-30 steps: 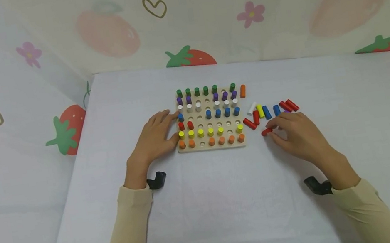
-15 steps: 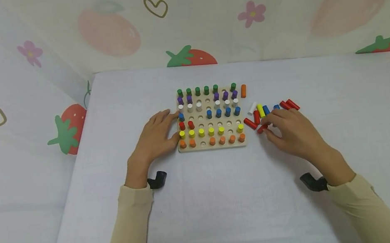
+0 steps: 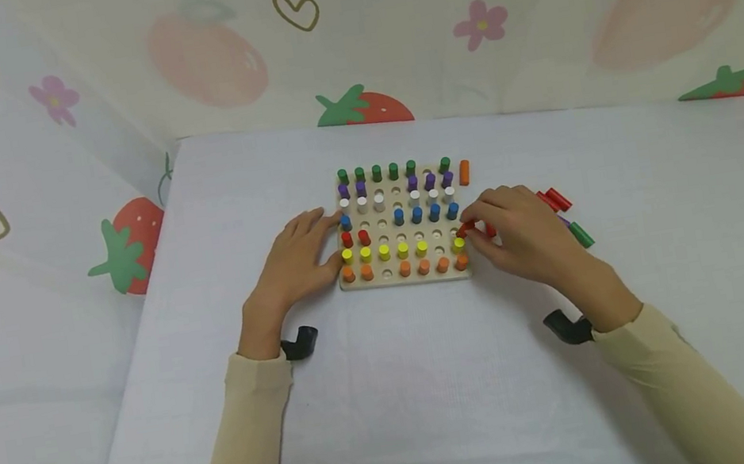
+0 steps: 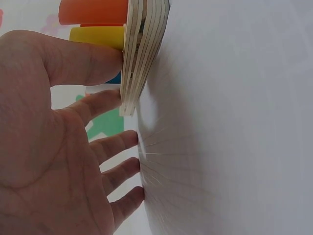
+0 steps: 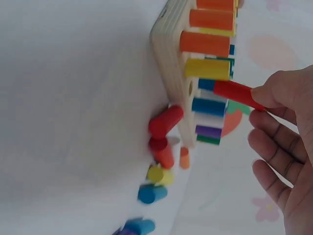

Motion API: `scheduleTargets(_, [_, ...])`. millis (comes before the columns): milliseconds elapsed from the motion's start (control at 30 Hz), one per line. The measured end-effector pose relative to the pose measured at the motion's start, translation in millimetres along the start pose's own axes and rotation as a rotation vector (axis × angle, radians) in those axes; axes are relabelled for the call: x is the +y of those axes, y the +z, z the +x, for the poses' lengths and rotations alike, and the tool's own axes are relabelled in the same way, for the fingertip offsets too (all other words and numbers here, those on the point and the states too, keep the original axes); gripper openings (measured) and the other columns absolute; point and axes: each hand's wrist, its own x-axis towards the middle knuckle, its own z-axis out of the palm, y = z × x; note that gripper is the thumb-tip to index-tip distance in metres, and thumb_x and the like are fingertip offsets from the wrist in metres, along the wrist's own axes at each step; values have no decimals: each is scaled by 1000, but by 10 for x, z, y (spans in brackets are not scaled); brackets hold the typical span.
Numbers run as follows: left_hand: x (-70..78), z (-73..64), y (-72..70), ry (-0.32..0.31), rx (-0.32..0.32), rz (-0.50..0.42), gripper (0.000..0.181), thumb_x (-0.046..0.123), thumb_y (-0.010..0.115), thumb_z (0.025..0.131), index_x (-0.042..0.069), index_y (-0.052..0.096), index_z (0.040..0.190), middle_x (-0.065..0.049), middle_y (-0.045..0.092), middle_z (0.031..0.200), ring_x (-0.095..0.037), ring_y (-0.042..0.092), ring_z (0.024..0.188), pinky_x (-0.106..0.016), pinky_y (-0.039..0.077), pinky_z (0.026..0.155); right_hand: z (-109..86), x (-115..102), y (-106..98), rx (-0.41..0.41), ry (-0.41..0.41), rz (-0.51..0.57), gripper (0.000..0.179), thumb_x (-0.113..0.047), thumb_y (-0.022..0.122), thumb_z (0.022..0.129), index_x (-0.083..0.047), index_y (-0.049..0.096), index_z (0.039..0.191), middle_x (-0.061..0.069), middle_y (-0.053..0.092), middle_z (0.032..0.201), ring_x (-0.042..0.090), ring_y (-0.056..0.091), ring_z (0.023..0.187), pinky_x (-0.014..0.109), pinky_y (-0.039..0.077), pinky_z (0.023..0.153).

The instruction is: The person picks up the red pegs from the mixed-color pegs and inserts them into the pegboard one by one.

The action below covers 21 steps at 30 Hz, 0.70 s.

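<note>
On the cloth backdrop (image 3: 380, 46) behind the white tabletop (image 3: 432, 391), brown script reads "happy" twice, once at the left and once at the top, where the frame cuts it. From the head view, a pegboard (image 3: 394, 283) carries rows of pegs in green, purple, white, blue, red, yellow and orange. The left hand (image 3: 300, 263) touches its left side; the left wrist view adds the board's layered edge, the thumb and index finger against it and the fingers extended, grip slack. With a pinching grip, the right hand (image 3: 518, 230) holds a red peg (image 5: 238, 94) by one end; the right wrist view shows it tilted above the board, near a hole beside the corner yellow peg (image 5: 208, 69). That view also reveals a loose yellow peg (image 5: 160, 174) and blue peg (image 5: 152, 194), which the right hand hides from the head camera.
</note>
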Motion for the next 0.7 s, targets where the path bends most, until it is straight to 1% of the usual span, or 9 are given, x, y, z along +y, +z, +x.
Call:
scheduleTargets(167, [-24,8,14,3,2,5,67,36,53,100,18,40,164,-15,33,173,-39,26,162,-59,22,135,141,-83,39,-12,-35,27,21,-14,82,89,-8,77,109,9,76,103,29,68,100,49,57,102])
scheduleTargets(367, [-18,9,15,2,6,-3,67,38,54,101,20,40,164,-14,33,173,-38,26,163,-58,22,135,270,-138,114,-17,-81,61,17,-13,79,92,-5,77,107,10,76,103,30,69,101,50,57,101])
scheduleTargets(500, [-14,8,15,3,7,-5,67,39,54,101,21,40,164,-14,33,173,-38,26,163,-59,22,135,349,-175,168,-48,-85,73,18,-16,79,93,-5,77,108,10,76,103,29,68,100,48,57,100])
scheduleTargets(633, [-16,1,9,0,4,0,67,38,54,101,21,39,165,-15,32,173,-39,26,163,-59,22,135,432,-217,215,-75,-81,77,19,-17,77,95,-6,77,110,10,75,107,29,67,105,46,57,100])
scheduleTargets(700, [-16,-5,4,-5,2,1,68,37,54,101,21,38,165,-14,32,174,-39,25,163,-60,22,135,482,-240,239,-84,-84,74,19,-17,76,95,-6,77,111,10,75,108,29,67,104,46,57,99])
